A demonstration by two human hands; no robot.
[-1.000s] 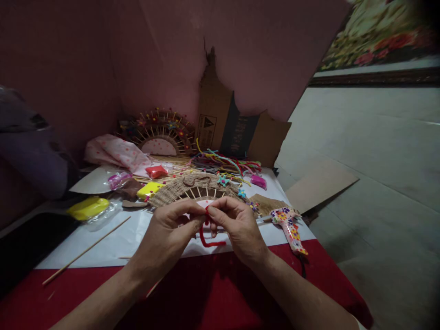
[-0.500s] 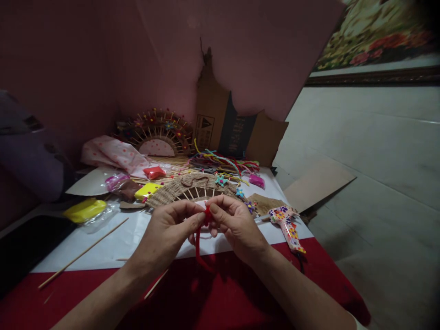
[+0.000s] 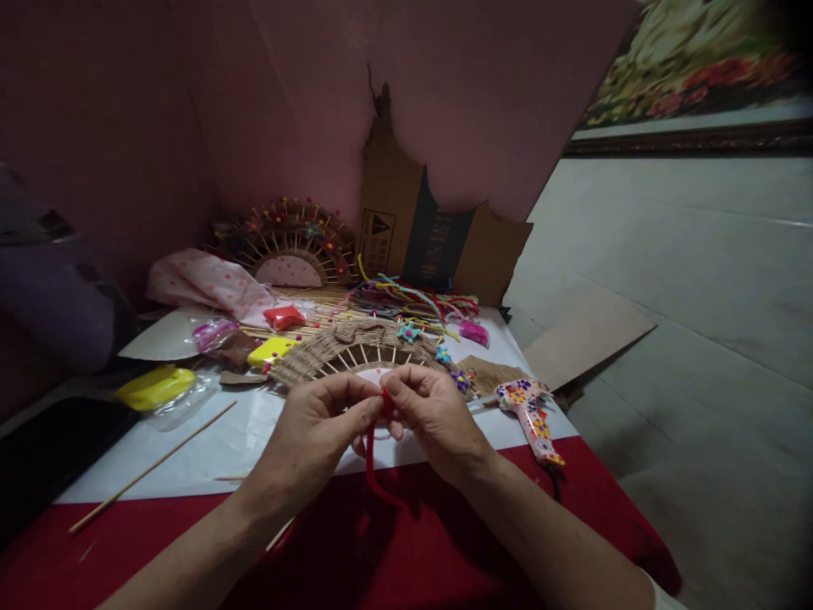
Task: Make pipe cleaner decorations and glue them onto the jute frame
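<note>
A red fuzzy strand [image 3: 373,470] is pinched between my two hands, its free end hanging down in a curve. My left hand [image 3: 327,419] grips it between thumb and forefinger. My right hand [image 3: 435,415] pinches the same strand close beside, the fingertips of both hands nearly touching. The part between the fingers is mostly hidden. Just behind my hands lies a woven half-round fan [image 3: 311,352] with thin sticks and a turquoise flower [image 3: 407,332] on its rim.
A flowered glue gun [image 3: 530,415] lies at right. Yellow clay packs [image 3: 156,387] and a thin stick [image 3: 156,466] are at left. Behind stand a decorated fan [image 3: 289,271], colored strands [image 3: 419,296] and torn cardboard [image 3: 387,203].
The fingers have closed further over the red strand, so less of it shows between them. Its hanging part has shifted slightly right.
</note>
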